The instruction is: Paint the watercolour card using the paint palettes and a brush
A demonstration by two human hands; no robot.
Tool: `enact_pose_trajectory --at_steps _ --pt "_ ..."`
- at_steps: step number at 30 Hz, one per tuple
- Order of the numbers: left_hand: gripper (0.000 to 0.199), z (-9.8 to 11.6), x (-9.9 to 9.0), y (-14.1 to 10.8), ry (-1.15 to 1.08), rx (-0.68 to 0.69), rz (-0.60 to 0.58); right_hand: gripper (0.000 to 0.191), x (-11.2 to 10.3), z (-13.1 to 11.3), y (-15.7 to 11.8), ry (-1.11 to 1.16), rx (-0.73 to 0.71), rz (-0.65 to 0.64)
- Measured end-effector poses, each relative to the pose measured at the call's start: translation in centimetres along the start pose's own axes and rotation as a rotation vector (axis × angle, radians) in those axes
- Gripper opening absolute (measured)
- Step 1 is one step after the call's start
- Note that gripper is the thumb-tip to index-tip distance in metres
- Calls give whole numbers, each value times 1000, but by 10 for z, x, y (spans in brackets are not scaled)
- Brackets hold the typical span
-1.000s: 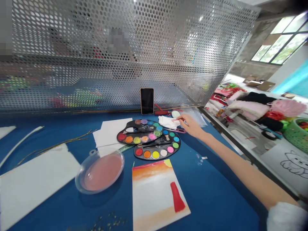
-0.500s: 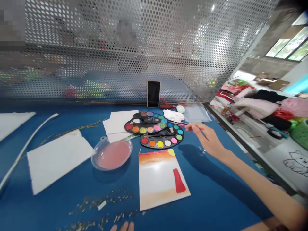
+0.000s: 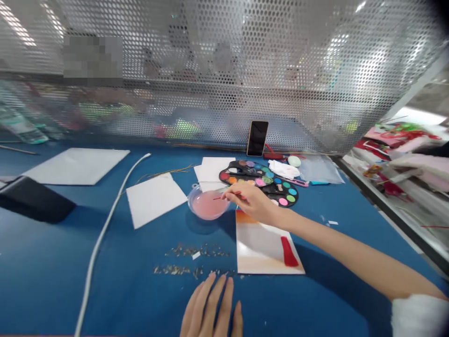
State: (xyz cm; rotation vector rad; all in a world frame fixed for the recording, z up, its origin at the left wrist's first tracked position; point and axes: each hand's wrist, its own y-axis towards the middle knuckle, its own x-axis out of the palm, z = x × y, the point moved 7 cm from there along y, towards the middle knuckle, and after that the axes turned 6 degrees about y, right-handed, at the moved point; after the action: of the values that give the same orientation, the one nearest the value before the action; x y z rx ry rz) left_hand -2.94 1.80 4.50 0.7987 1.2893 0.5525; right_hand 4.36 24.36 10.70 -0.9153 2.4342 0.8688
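My right hand point(image 3: 254, 203) pinches a thin red paintbrush point(image 3: 218, 198), its lower end over or in the pinkish water of a clear plastic bowl point(image 3: 190, 206). Beneath that forearm lies a painting point(image 3: 259, 255), with an orange band along its top and a red tapering shape point(image 3: 289, 252) at its right. Two paint palettes point(image 3: 292, 192) overlap behind my right hand, which hides part of them. My left hand point(image 3: 212, 309) rests on the blue table, fingers stretched and slightly spread, just left of the painting's lower edge.
A phone point(image 3: 257, 138) leans against the perforated metal screen point(image 3: 196, 93). White sheets point(image 3: 154, 199) and a pale cable point(image 3: 100, 234) lie to the left, near a black object point(image 3: 38, 199). A crumpled white cloth point(image 3: 283, 169) sits behind the palettes. Small debris point(image 3: 178, 270) is scattered up front.
My right hand has moved left with the paintbrush, from beside the palettes to the water bowl. My left hand shows more fully on the table. The view has turned left.
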Motion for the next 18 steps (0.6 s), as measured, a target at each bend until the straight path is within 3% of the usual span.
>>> enact_pose_trajectory --at_steps 3,10,14,18 --pt "29 -1 0 -3 -16 -34 1 29 13 6 11 -31 -9 -24" --pt "30 2 -1 -5 -28 -53 -23 29 4 4 8 -26 31 50" --pt "30 0 0 -4 -45 -62 -38 35 -13 6 -2 44 121 90" --pt "29 -1 1 -2 -40 2 -7 42 -50 20 -36 268 256 236"
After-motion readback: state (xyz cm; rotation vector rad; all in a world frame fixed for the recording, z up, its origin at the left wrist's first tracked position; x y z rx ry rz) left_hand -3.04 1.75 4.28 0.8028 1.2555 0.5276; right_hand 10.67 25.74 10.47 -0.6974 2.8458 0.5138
